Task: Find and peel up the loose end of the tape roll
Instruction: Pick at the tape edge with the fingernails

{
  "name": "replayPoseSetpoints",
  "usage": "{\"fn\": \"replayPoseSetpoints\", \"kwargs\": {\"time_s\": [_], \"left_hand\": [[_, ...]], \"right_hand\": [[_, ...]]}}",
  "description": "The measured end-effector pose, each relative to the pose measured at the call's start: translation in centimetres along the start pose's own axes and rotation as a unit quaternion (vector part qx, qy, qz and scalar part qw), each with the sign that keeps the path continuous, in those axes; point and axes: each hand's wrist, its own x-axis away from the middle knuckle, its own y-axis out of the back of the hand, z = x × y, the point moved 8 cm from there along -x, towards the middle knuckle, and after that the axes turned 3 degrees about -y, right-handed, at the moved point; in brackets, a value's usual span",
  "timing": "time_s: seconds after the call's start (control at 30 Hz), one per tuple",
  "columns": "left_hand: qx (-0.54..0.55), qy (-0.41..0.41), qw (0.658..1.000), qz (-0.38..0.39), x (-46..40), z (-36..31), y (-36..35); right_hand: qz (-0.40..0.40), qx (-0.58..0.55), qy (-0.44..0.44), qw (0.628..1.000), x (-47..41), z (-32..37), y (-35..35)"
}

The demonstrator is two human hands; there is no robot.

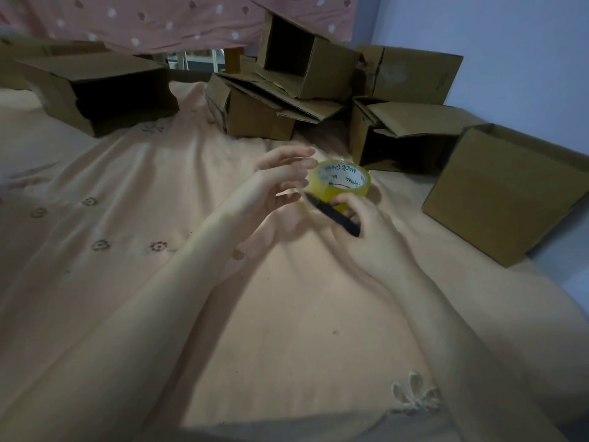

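Observation:
A yellowish clear tape roll [342, 181] with a white printed core is held just above the peach bedsheet at the centre of the head view. My right hand [371, 231] grips its near side from below, and a black pen-like tool [331, 216] lies across those fingers against the roll. My left hand [280, 178] is to the left of the roll, its fingers spread and the fingertips close to the roll's left rim. I cannot make out a loose tape end.
Several open cardboard boxes lie around the far side: one at the left [95, 90], a pile in the middle [271, 90], and one close at the right [503, 196]. A pink dotted curtain [159, 20] hangs behind; a wall [510, 43] rises at the right.

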Motion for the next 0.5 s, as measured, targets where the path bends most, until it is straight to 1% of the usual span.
{"fn": "replayPoseSetpoints", "kwargs": {"time_s": [0.07, 0.13, 0.23, 0.3, 0.37, 0.43, 0.5], "left_hand": [[0.000, -0.004, 1.000, 0.013, -0.1, 0.2, -0.1], [-0.002, -0.007, 1.000, 0.019, -0.2, 0.3, -0.3], [0.016, -0.003, 0.999, 0.029, -0.1, 0.4, -0.5], [0.017, 0.006, 0.999, 0.041, -0.1, 0.6, -0.7], [0.003, 0.011, 0.998, 0.055, 0.0, 0.8, -1.0], [-0.010, 0.009, 0.998, 0.067, 0.1, 1.0, -1.3], [-0.013, 0.002, 0.997, 0.074, 0.1, 1.0, -1.5]], "right_hand": [[0.016, 0.025, 0.004, 1.000, -0.1, -0.2, -0.6], [0.015, 0.039, 0.006, 0.999, -0.2, -0.5, -0.8], [-0.013, 0.026, 0.010, 1.000, -0.5, -0.6, -0.4], [-0.054, -0.027, 0.009, 0.998, -0.6, -0.5, 0.4], [-0.083, -0.107, 0.000, 0.991, -0.5, -0.3, 1.3], [-0.082, -0.196, -0.023, 0.977, -0.4, -0.3, 1.5], [-0.062, -0.244, -0.039, 0.967, -0.3, -0.2, 1.2]]}}
